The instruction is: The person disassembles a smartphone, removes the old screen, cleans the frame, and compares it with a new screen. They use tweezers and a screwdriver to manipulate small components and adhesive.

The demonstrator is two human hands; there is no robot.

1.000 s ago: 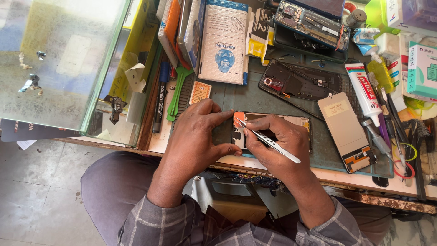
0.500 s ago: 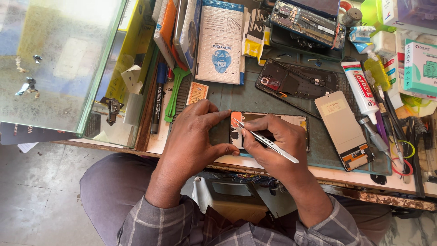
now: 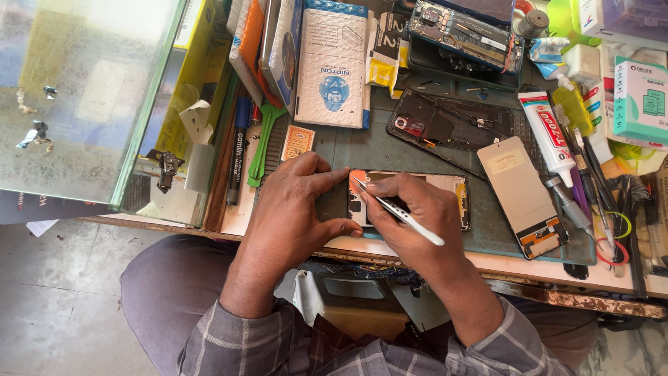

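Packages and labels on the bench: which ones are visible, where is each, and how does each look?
Padded envelope: top centre, white rectangle with blue emblem.
Teal and white box: far right, upright rectangle.
Glue tube: right of centre, white with red lettering.
Small card: above the left hand, orange and cream.
Screen panel: right of the right hand, pale grey film.

The person wore a grey-and-white plaid shirt with sleeves rolled up above the wrists, grey trousers over the lap, and no rings, watch or gloves on the left hand (image 3: 289, 216) or right hand (image 3: 417, 216).
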